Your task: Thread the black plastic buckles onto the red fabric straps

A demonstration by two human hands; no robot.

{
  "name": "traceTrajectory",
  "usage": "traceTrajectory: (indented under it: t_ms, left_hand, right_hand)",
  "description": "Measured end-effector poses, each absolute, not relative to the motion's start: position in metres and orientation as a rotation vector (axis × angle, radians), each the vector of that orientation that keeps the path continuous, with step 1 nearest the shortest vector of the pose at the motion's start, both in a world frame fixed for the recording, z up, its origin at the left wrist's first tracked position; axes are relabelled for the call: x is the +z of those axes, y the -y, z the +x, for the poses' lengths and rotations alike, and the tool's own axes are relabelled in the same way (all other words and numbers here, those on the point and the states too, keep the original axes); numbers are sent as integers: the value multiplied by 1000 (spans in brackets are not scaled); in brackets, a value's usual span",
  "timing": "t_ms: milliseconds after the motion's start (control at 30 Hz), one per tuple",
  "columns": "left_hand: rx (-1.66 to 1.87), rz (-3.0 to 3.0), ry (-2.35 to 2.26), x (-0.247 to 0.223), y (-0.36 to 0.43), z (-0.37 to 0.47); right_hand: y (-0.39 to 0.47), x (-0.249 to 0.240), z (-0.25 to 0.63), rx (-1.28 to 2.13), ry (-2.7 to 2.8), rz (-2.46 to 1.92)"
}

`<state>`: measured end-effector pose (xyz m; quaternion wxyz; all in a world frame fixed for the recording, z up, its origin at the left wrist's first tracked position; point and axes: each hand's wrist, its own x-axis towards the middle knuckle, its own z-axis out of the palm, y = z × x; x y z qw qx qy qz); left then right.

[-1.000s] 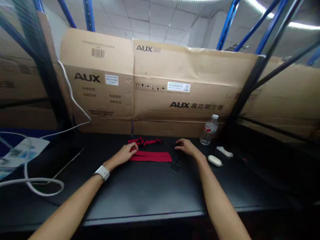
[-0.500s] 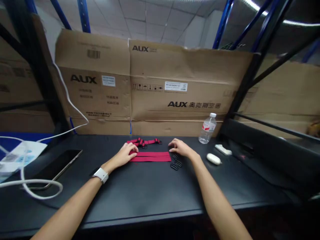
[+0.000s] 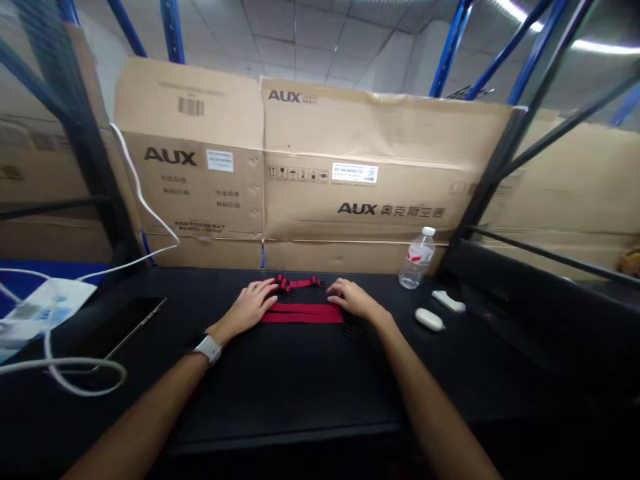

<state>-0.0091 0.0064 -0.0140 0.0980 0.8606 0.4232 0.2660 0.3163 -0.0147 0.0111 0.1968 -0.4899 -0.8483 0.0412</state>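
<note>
Red straps (image 3: 305, 313) lie flat, side by side, on the black table. My left hand (image 3: 250, 307) rests at their left end, fingers apart and pointing toward a red strap with black buckles (image 3: 300, 284) behind them. Over the right end of the flat straps is my right hand (image 3: 353, 298), its fingers bent and slightly apart, with nothing visible in them. Several black buckles (image 3: 353, 331) lie just below my right hand, hard to make out against the dark surface.
A water bottle (image 3: 417, 259) stands at the back right, near a white oval object (image 3: 429, 319) and a white holder (image 3: 449, 301). At the left lie a phone (image 3: 125, 327), a white cable (image 3: 85, 363) and a paper packet (image 3: 47, 310). Cardboard (image 3: 310, 200) stands behind.
My right hand has moved left, over the right end of the flat straps. My left hand has reached slightly farther forward, its fingers straighter. The picture's brightness has changed.
</note>
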Motion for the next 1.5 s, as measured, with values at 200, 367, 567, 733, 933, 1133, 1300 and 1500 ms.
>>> traceTrajectory:
  t_ms: [200,367,567,733,933,1133,1300,1500]
  left_hand:
    - [765,2546,-1351,-11,-7,-11]
    - [768,2586,-1359,-15,-10,-10]
    - [738,2629,-1267,-17,-10,-10]
    - [714,2652,-1248,-19,-8,-9]
    - [681,2606,-1319,-23,-11,-9]
    - [740,2574,-1343,-23,-10,-12]
    - [974,2451,-1181,-10,0,-3]
    - [1048,2119,-885,11,19,12]
  right_hand:
    - [19,13,301,72,2401,-1324]
    - [26,9,275,-6,2322,-1324]
    - [21,6,229,53,2271,-1276]
    - [8,-1,209,67,2307,-1340]
    - [6,1,216,79,2120,-1282]
    - [8,8,229,215,1823,-1196]
    - [22,7,211,277,1925,-1119]
    - [36,11,194,317,1977,-1015]
